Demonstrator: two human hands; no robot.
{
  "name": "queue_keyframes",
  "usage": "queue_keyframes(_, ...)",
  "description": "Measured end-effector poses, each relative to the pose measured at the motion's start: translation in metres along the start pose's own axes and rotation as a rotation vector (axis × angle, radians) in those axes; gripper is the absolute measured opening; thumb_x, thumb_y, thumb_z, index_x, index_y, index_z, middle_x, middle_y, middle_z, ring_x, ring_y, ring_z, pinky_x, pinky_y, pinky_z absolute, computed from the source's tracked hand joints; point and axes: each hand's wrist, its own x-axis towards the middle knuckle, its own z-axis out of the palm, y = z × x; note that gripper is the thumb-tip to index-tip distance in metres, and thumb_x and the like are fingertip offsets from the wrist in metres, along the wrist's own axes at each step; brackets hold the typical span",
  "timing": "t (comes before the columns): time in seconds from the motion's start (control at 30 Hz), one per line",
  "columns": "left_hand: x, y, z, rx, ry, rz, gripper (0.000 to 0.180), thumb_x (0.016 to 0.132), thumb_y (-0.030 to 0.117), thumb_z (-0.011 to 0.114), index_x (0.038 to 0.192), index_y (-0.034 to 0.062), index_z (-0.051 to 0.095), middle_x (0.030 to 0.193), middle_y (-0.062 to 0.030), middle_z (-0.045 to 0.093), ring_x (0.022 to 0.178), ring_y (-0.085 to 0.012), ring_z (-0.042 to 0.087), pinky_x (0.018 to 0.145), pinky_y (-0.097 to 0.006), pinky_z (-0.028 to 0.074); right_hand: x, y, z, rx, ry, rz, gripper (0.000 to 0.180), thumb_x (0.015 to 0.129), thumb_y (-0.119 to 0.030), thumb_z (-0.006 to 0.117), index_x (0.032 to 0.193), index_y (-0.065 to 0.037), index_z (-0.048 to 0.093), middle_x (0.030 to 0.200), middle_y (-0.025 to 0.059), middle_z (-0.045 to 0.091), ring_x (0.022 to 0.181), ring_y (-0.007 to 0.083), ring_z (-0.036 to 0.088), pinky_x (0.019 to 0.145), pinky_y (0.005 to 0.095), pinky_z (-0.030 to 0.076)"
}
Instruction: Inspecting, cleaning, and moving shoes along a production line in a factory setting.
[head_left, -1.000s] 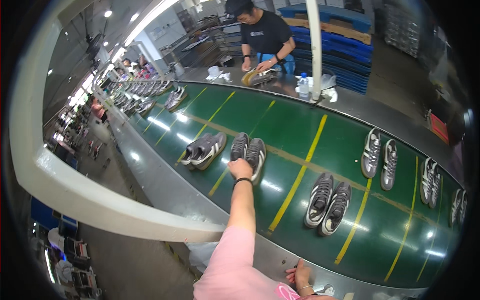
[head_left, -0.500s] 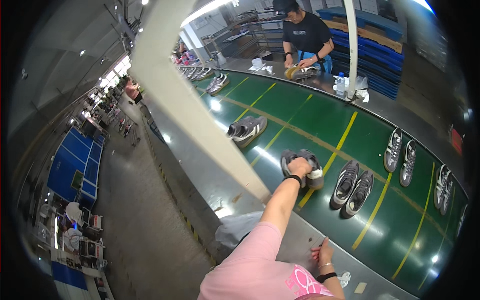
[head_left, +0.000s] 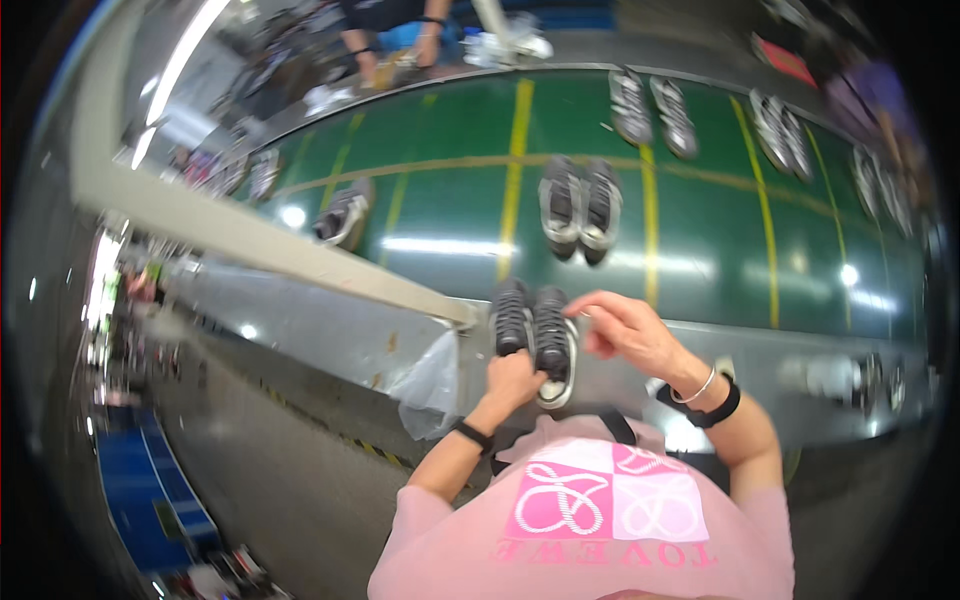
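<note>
A pair of dark grey sneakers [head_left: 552, 328] with white trim is close in front of me, over the metal ledge beside the belt, toes pointing away. My left hand [head_left: 514, 380] is closed on their heel ends, gripping both shoes together. Beside the right-hand shoe is my right hand [head_left: 636, 338], its index finger stretched toward the laces and the other fingers loosely bent. I cannot tell whether that fingertip touches the shoe. Another dark grey pair of sneakers [head_left: 580, 208] stands on the green belt [head_left: 450, 215] just beyond.
More sneakers [head_left: 652, 112] stand along the belt's far side and toward its right end. A slanting white post [head_left: 300, 262] rises at left above the metal ledge [head_left: 700, 350]. A clear plastic bag [head_left: 430, 385] hangs there. Across the belt, a co-worker's hands [head_left: 400, 60] handle a shoe.
My left hand has drawn the pair of sneakers off the belt toward my body. My right hand has come up beside them. The view has swung round to the right and downward.
</note>
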Motion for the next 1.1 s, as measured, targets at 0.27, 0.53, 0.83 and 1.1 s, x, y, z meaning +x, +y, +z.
queue_keyframes(0.27,-0.058,-0.022,0.046,-0.307,-0.118,0.151,0.060,0.076,0.019,0.069,0.127,-0.0059,0.048,0.113,-0.0220,0.062,0.109,-0.0366,0.057,0.101,-0.043,0.032,-0.058,-0.162,0.071,-0.007,-0.317,-0.413,0.034,0.088,-0.007,0.055,0.121,-0.001,0.052,0.107,0.0157,0.062,0.094,0.0295,0.062,0.082,0.0452,0.049)
queue_keyframes(0.53,-0.057,-0.043,0.051,-0.046,0.046,0.463,0.032,0.073,0.020,0.075,0.099,0.0033,0.066,0.120,-0.0131,0.058,0.119,-0.0313,0.050,0.099,-0.048,0.034,-0.066,-0.171,0.069,0.323,-0.416,-0.312,0.026,0.081,0.003,0.051,0.106,0.001,0.056,0.092,0.0140,0.063,0.087,0.0303,0.061,0.077,0.0367,0.050)
queue_keyframes(0.83,-0.043,-0.052,0.021,-0.179,0.074,0.605,0.028,0.068,0.023,0.079,0.084,0.0030,0.068,0.105,-0.0061,0.064,0.112,-0.0289,0.054,0.093,-0.046,0.037,-0.048,-0.160,0.072,0.330,-0.567,-0.390,0.027,0.087,0.000,0.045,0.113,0.002,0.053,0.100,0.0140,0.061,0.094,0.0262,0.059,0.082,0.0357,0.048)
queue_keyframes(1.1,-0.047,-0.063,-0.032,-0.403,0.080,0.507,0.038,0.075,0.022,0.080,0.101,-0.0017,0.067,0.115,-0.0135,0.062,0.112,-0.0315,0.056,0.097,-0.039,0.041,-0.056,-0.165,0.061,0.531,-0.592,-0.117,0.032,0.084,0.000,0.049,0.116,0.005,0.050,0.100,0.0162,0.060,0.097,0.0294,0.058,0.083,0.0387,0.047)
